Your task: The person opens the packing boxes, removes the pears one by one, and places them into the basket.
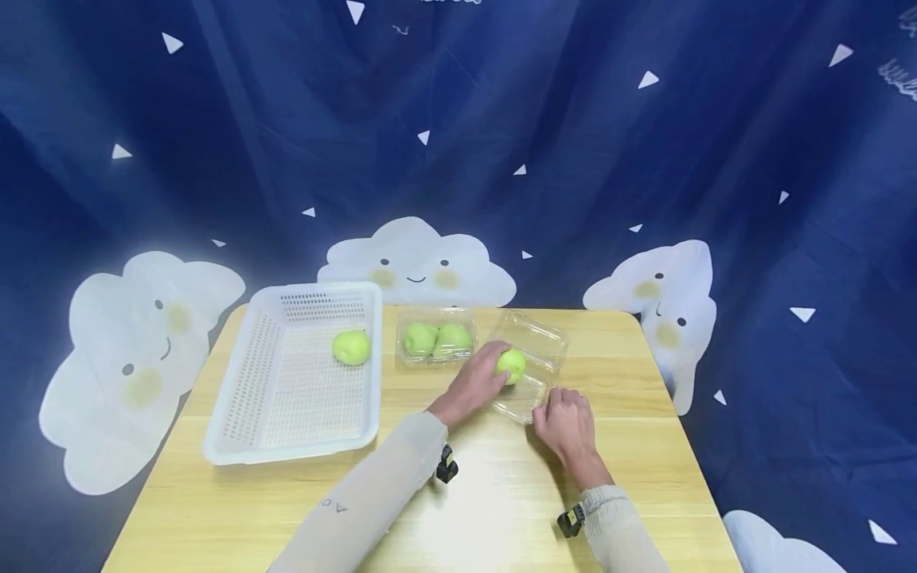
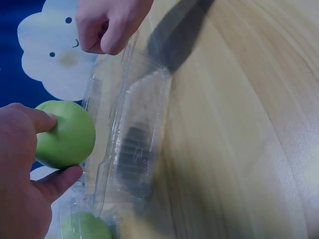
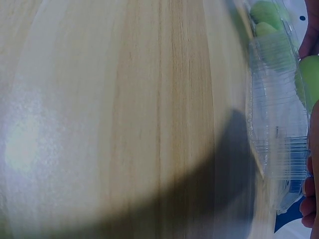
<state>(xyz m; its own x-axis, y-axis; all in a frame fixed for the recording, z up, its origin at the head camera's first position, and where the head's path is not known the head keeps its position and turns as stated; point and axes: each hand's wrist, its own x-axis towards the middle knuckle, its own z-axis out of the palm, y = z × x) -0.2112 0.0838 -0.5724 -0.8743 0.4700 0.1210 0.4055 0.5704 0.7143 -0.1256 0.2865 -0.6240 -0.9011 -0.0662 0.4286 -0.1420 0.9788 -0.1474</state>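
Observation:
My left hand (image 1: 474,383) holds a green apple (image 1: 511,365) between thumb and fingers. The apple (image 2: 67,134) is above an unfolded clear plastic clamshell box (image 1: 520,398), whose two halves lie spread on the table. At the box's right edge is my right hand (image 1: 566,426), with its fingers curled and the rim pinched at the thumb. In the left wrist view the right hand (image 2: 113,25) meets the rim of the box (image 2: 139,124). Only part of the right hand's fingers (image 3: 309,204) shows in the right wrist view.
Left of the open box stands another clear box (image 1: 435,312) with two green apples (image 1: 453,341) inside. A white perforated basket (image 1: 243,382) at the left holds one green apple (image 1: 352,348). Behind the wooden table (image 1: 630,477) hangs a dark blue curtain (image 1: 458,103) with cloud prints.

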